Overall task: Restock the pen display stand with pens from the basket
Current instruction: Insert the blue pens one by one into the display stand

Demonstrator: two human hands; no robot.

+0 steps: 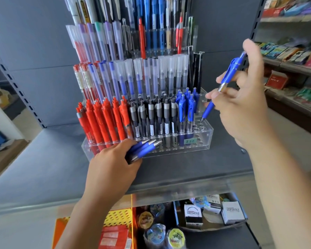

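Lowest in view, under the shelf edge: a yellow perforated basket (pixel 118 215), partly hidden by the left forearm, beside white boxes (pixel 232 212) and rolls of patterned tape (pixel 155 232). On the grey shelf (pixel 43 168), the left hand (pixel 111 162) curls around a bundle of blue pens (pixel 144 148), tips pointing at the front wall of the clear display stand (pixel 201 139). The right hand (pixel 244 105) pinches a single blue pen (pixel 223 85), slanted tip-down just above the empty holes at the right end of the stand's lowest tier. That tier holds, left to right, red pens (pixel 101 121), grey-black pens (pixel 156 115) and blue click pens (pixel 185 106). Higher tiers behind carry frosted capped pens (pixel 151 76). Side shelves (pixel 291 56) stand at far right.
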